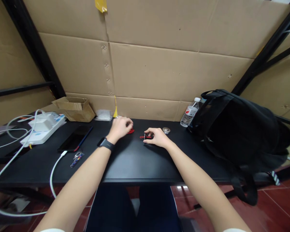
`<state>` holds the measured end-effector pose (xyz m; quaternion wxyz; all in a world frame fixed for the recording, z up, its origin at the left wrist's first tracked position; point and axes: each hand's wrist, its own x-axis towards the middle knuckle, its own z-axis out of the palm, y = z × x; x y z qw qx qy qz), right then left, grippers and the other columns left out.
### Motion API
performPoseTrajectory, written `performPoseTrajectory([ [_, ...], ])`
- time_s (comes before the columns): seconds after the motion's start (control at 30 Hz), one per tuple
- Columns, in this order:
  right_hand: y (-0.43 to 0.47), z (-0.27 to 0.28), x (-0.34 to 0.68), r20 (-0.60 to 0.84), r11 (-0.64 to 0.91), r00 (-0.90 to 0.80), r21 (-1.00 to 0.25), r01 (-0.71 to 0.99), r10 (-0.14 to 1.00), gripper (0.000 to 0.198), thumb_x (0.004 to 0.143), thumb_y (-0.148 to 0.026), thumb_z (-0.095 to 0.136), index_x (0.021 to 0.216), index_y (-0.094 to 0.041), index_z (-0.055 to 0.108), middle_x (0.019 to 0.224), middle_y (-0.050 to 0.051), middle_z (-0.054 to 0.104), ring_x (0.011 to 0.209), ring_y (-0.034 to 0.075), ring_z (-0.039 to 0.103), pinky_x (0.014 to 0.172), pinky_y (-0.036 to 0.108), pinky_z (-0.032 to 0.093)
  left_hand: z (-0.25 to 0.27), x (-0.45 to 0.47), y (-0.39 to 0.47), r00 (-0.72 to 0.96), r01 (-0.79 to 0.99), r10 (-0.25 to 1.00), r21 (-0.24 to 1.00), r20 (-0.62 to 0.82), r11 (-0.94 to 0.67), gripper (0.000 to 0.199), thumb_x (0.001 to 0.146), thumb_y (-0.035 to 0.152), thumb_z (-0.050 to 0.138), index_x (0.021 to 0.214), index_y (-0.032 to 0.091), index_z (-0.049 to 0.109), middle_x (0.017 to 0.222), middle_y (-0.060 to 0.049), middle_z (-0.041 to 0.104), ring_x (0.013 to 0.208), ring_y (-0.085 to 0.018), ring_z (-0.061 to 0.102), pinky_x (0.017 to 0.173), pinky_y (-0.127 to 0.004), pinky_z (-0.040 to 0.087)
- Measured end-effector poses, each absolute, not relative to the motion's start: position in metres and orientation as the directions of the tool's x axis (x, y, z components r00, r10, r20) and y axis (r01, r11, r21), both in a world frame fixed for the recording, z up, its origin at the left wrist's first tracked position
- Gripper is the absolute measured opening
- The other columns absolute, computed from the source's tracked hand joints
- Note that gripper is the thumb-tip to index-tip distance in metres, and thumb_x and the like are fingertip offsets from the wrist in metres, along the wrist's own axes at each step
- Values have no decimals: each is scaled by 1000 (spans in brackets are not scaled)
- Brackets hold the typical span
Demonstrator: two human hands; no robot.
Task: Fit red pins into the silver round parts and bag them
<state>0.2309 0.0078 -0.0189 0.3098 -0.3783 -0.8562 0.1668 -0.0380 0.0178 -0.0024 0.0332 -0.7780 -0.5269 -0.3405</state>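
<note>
My right hand (157, 137) is above the table, thumb and fingers pinched round a small dark object (148, 136) with a pale edge. A short red loop (141, 137) sticks out from its left side. My left hand (120, 127), with a black watch (105, 144) on the wrist, is bent over the table with its fingers curled. A coil of red cord (130, 131) shows just under those fingertips; whether they grip it is hidden. To the right of my right hand lies a small round clear item (166, 130).
The black table (140, 167) carries a water bottle (190, 112) and black backpack (241, 132) on the right. Leftward are a phone (74, 138), pen (84, 137), keychain (77, 158), cardboard box (74, 111), clear packet (103, 115), power strip (44, 132) and white cables (53, 174).
</note>
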Motion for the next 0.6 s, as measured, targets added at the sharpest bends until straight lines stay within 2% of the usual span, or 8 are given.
performPoseTrajectory([
  [0.07, 7, -19, 232, 393, 644, -514, -534, 547, 762, 45, 68, -43, 88, 105, -21, 75, 87, 4, 76, 76, 18, 69, 72, 29, 51, -1, -78, 29, 16, 915, 789, 308, 615, -259, 26, 91, 27, 52, 102, 23, 75, 110, -9, 76, 108, -31, 65, 98, -42, 46],
  [0.13, 7, -18, 232, 381, 628, -504, -550, 550, 775, 45, 68, -43, 88, 105, -21, 75, 86, 4, 76, 75, 18, 69, 72, 29, 51, -6, -119, 38, -103, 932, 793, 338, 601, -135, 38, 88, 14, 45, 114, 20, 73, 117, -10, 74, 112, -31, 66, 99, -41, 46],
  [0.23, 6, -18, 233, 364, 612, -500, -567, 551, 786, 46, 68, -43, 88, 105, -20, 75, 86, 4, 76, 75, 18, 69, 71, 29, 51, -22, -162, 48, -132, 922, 824, 373, 551, -102, 53, 80, 4, 42, 124, 14, 69, 123, -12, 72, 118, -28, 65, 104, -35, 46],
  [0.37, 6, -18, 235, 356, 612, -509, -584, 533, 783, 44, 69, -41, 88, 106, -21, 75, 89, 5, 77, 79, 19, 71, 73, 29, 52, -40, -180, 59, -152, 902, 849, 423, 507, -90, 55, 78, 3, 43, 128, 9, 65, 124, -14, 71, 114, -24, 68, 105, -31, 46],
  [0.6, 4, -18, 234, 350, 610, -515, -597, 521, 783, 45, 68, -42, 88, 106, -20, 75, 90, 5, 77, 80, 19, 71, 74, 29, 53, -52, -178, 67, -160, 941, 880, 339, 447, -2, 53, 82, 12, 48, 133, 19, 62, 141, -12, 60, 128, -30, 58, 108, -40, 46],
])
